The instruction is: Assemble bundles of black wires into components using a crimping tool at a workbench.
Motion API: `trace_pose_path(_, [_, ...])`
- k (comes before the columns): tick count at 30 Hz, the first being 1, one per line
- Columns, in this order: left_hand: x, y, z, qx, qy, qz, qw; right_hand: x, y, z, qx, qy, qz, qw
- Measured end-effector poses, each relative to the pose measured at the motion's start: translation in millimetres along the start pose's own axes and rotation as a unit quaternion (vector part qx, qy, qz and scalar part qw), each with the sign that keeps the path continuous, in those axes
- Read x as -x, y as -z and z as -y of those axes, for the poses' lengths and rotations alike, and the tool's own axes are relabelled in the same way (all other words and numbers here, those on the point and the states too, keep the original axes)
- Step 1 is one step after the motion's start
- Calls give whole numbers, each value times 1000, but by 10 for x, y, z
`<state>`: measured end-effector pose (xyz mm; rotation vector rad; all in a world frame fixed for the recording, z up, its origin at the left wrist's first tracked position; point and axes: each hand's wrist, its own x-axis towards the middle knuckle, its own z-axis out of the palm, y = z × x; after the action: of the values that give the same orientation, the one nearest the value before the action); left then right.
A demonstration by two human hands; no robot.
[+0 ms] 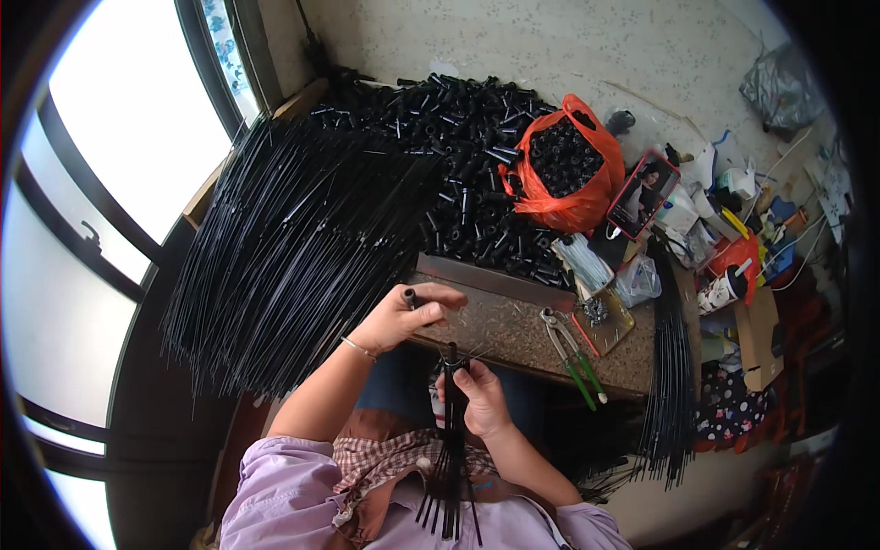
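Note:
My left hand (389,323), with a thin bracelet at the wrist, is raised over the front edge of the table. Its fingers are curled round a short black tube (410,298), whose open end shows by the thumb side. Lower and to the right, my right hand (482,400) is closed on a bundle of thin black rods (448,458). The rods fan downward in front of my lap, and a black tube end with thin wires stands up at the top of the bundle. A checked cloth (390,463) lies under my forearms.
Long black rods (302,229) lie piled at the left, with a heap of short black tubes (472,197) behind a metal strip (495,280). A red bag (573,206) holds more black parts. Green-handled pincers (570,356), a phone (643,194) and another rod bundle (672,367) are at the right.

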<state>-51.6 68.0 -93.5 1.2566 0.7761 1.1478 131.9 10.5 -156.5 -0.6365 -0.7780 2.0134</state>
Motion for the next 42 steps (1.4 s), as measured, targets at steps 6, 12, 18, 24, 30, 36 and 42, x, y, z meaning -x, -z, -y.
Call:
trace_pose_path(6, [-60,-323,-526,-103,-121,-10,987,-8,-112,417,-82,38,1,996])
trace_pose_path(12, [36,-550,-228,-41,-50,53,996,40,240,110,-130,-21,-51,990])
trace_pose_path(18, [-139,-586,-84,-100,38,74,991,213,-11,90,-43,34,-27,998])
trace_pose_path(24, [-248,-511,-193,-21,177,119,977,137,3,159,-59,18,-41,997])
trace_pose_path(30, [-328,-465,-93,-163,220,126,953,45,53,168,-58,3,-30,998])
trace_pose_path(36, [-317,-309,-45,-142,112,100,979,28,37,208,-71,-3,-28,997])
trace_pose_path(42, [-271,-283,-149,2,28,83,996,4,135,177,-71,-20,3,997])
